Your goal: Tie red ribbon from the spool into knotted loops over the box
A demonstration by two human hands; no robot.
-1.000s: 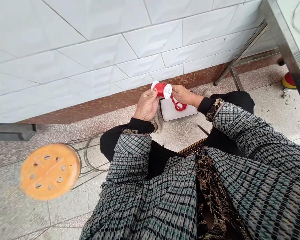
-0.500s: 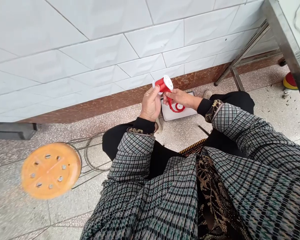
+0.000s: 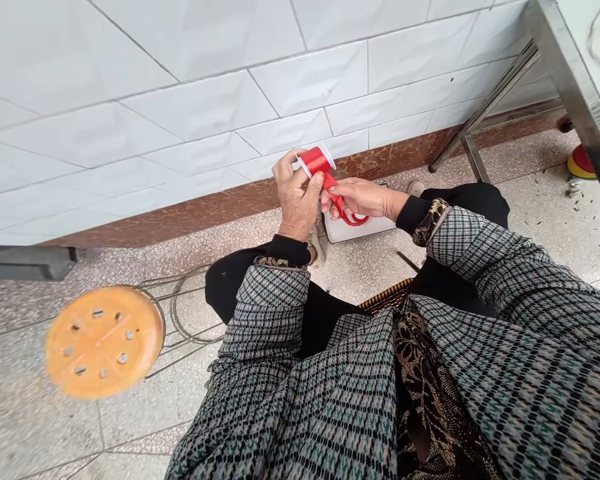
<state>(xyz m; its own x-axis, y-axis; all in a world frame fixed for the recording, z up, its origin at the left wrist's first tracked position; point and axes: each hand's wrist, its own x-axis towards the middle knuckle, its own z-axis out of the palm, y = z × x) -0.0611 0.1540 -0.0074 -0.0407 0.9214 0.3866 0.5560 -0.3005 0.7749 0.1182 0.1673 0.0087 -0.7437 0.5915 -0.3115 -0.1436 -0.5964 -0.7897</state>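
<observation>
My left hand (image 3: pixel 298 197) is closed around a spool of red ribbon (image 3: pixel 316 161) with white end discs, held tilted in front of the wall. A loose length of red ribbon (image 3: pixel 338 200) runs down from the spool. My right hand (image 3: pixel 363 198) pinches that ribbon just below the spool, its fingers partly hiding it. Below the hands, a curled red piece (image 3: pixel 356 219) shows against a white, dark-edged board or box (image 3: pixel 341 232) on the floor; my right hand covers part of both.
A stool with an orange round seat (image 3: pixel 105 341) and wire legs lies to the left. At the right stands a metal-framed table (image 3: pixel 570 80). The tiled wall (image 3: pixel 330 73) rises ahead. A thin dark stick (image 3: pixel 408 261) lies between my legs, near a woven striped edge (image 3: pixel 387 295).
My left hand has turned the spool, so its right end disc now shows edge-on. More ribbon shows between the spool and my right hand, which has lowered slightly.
</observation>
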